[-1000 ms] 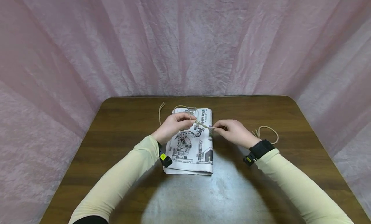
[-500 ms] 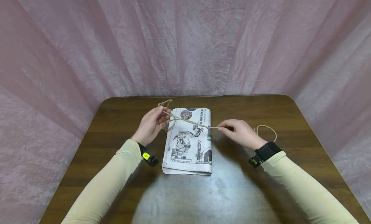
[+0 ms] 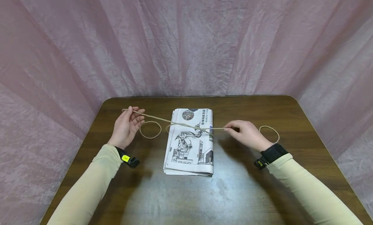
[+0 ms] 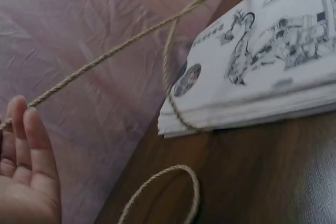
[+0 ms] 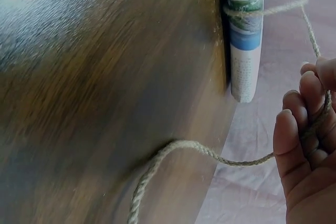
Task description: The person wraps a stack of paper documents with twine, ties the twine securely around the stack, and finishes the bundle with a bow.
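A folded stack of newspaper (image 3: 186,153) lies on the table. Jute twine (image 3: 158,118) passes around it, and its two lengths cross over the printed top. To the left of the stack, my raised left hand (image 3: 126,126) pinches one length near the fingertips; in the left wrist view the twine (image 4: 105,56) runs taut from there. On the other side my right hand (image 3: 244,134) pinches the other length between thumb and fingers. In the right wrist view the twine (image 5: 244,163) trails out below the curled fingers, and another strand wraps the newspaper's folded edge (image 5: 245,66).
A loop of loose twine (image 3: 150,137) hangs beside the left hand, and another loose loop (image 3: 269,127) curves behind the right wrist. The wooden table (image 3: 291,121) ends at a pink curtain (image 3: 204,50).
My left hand has moved from over the newspaper out to the left, drawing its twine through into a long straight line. My right hand has shifted slightly right, still pinching its length.
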Tool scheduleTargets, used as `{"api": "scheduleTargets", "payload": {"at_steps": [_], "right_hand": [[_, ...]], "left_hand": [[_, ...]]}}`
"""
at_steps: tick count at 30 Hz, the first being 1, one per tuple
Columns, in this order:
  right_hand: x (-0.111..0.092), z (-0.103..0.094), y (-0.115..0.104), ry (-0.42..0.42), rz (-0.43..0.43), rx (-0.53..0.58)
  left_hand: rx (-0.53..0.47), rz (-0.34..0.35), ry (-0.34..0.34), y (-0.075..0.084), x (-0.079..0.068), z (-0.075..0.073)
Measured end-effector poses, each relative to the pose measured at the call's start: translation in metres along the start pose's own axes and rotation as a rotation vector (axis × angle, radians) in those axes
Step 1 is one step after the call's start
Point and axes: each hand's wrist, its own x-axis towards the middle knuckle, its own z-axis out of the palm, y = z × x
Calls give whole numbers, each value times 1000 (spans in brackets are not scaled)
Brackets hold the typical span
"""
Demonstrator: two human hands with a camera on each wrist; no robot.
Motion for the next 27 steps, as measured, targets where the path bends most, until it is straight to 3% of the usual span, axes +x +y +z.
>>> {"api": "scheduleTargets", "payload": {"at_steps": [7, 10, 15, 23, 27], "right_hand": [[-7, -8, 8, 13, 48, 9], [-11, -12, 13, 27, 85, -1], [-20, -17, 26, 23, 116, -42], [-31, -13, 39, -22, 101, -106], [-32, -11, 43, -32, 97, -132]], "left_hand": [[184, -206, 80, -2, -12, -28], [287, -260, 107, -7, -14, -40], [480, -250, 138, -14, -15, -57], [469, -250, 184, -6, -16, -71], [599, -286, 165, -4, -17, -77]]}}
